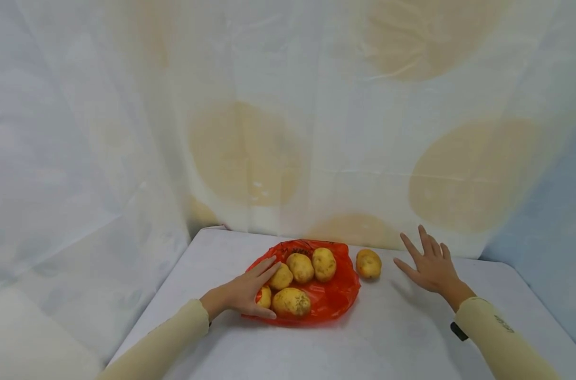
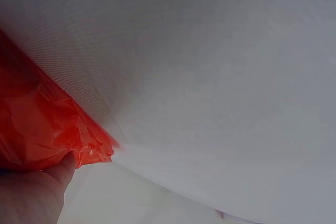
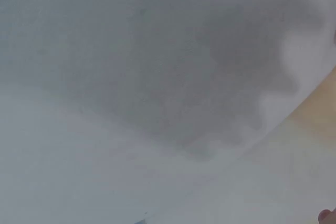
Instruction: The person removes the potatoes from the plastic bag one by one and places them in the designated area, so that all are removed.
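Observation:
A red plastic bag (image 1: 332,298) lies spread on the table with several potatoes (image 1: 291,302) on it. My left hand (image 1: 242,291) rests at the bag's left edge, its fingers stretched over the rim beside the potatoes. In the left wrist view, the thumb (image 2: 63,170) touches the crinkled side of the red bag (image 2: 37,121). A single potato (image 1: 368,264) sits on the table just right of the bag. Farther right, my right hand (image 1: 432,268) hovers above the table with spread fingers, holding nothing. Only a fingertip (image 3: 325,216) of it shows in the right wrist view.
The white-covered table (image 1: 378,338) reaches back to a pale curtain (image 1: 335,105) with tan circles. More pale sheeting (image 1: 69,158) hangs along the left side, and a bluish one (image 1: 554,248) on the right. A dark band (image 1: 459,331) is on my right wrist.

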{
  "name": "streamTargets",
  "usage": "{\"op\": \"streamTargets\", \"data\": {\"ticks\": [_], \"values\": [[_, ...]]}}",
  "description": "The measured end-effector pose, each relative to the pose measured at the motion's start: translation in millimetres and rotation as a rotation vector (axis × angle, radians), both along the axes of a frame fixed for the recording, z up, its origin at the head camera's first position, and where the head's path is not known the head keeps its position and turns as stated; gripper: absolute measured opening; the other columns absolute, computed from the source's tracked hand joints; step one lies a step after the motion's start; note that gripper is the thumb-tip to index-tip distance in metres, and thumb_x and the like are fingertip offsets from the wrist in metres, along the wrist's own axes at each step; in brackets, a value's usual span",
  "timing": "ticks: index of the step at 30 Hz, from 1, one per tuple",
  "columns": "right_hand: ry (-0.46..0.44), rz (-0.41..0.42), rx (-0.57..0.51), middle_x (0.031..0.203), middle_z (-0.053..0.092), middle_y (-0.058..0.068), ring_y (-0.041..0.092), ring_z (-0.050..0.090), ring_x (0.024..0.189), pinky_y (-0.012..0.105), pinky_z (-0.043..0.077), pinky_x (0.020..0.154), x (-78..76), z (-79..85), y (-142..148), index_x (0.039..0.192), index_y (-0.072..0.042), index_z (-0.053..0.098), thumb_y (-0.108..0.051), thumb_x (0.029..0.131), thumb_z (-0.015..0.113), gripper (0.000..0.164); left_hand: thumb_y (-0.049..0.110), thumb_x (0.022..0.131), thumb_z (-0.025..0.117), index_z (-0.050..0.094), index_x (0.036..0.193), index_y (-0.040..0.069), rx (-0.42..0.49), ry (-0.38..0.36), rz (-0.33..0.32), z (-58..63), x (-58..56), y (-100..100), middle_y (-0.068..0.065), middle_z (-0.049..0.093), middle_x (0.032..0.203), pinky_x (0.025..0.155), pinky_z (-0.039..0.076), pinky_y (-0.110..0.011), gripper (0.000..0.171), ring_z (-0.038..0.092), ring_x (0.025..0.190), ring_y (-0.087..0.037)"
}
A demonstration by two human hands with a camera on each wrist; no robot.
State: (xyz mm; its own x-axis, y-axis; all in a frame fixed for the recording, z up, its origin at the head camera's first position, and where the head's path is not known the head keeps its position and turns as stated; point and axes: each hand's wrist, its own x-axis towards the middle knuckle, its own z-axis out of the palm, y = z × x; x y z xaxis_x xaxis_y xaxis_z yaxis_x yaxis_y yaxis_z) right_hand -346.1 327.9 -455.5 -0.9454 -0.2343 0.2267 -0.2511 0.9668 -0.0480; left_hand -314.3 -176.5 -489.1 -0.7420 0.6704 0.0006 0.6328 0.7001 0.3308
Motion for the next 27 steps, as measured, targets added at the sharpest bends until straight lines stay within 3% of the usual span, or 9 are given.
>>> {"op": "streamTargets", "data": {"ticks": [10,15,22,27], "values": [[-0.012,-0.006,-0.014,0.164,-0.012,0.023,0.053,0.015,0.141,0.076,0.009,0.109,-1.5,-11.4,1.4,0.160,-0.025,0.013,-0.067,0.095,0.040,0.082,0.081,0.073,0.061,0.000,0.160,0.027,-0.009,-0.028,0.007,-2.6,0.1,1.3,-0.001,-0.001,0.168,0.117,0.029,-0.055,0.119,0.017,0.153,-0.028],[-0.008,0.016,0.019,0.164,-0.013,0.024,0.053,0.014,0.141,0.077,0.009,0.109,-6.1,-3.9,-8.7,0.160,-0.025,0.009,-0.069,0.094,0.040,0.085,0.082,0.072,0.061,-0.001,0.160,0.030,-0.014,-0.026,0.016,-4.1,-1.1,0.6,0.001,-0.002,0.168,0.118,0.029,-0.054,0.120,0.017,0.153,-0.027],[0.014,0.060,0.004,0.165,-0.006,0.022,0.050,0.016,0.142,0.076,0.012,0.110,-7.8,2.2,-29.8,0.159,-0.024,0.017,-0.065,0.092,0.049,0.085,0.082,0.072,0.061,0.000,0.160,0.028,-0.015,-0.015,0.010,-2.9,-1.6,0.6,-0.001,-0.001,0.168,0.118,0.029,-0.055,0.120,0.017,0.153,-0.028],[0.020,0.075,-0.002,0.165,-0.006,0.022,0.050,0.016,0.142,0.075,0.012,0.111,-11.1,7.7,-44.5,0.159,-0.023,0.017,-0.065,0.092,0.048,0.085,0.081,0.073,0.062,0.000,0.160,0.027,-0.010,-0.015,0.017,-3.9,-1.4,0.3,-0.003,0.000,0.168,0.117,0.030,-0.057,0.120,0.017,0.152,-0.029]]}}
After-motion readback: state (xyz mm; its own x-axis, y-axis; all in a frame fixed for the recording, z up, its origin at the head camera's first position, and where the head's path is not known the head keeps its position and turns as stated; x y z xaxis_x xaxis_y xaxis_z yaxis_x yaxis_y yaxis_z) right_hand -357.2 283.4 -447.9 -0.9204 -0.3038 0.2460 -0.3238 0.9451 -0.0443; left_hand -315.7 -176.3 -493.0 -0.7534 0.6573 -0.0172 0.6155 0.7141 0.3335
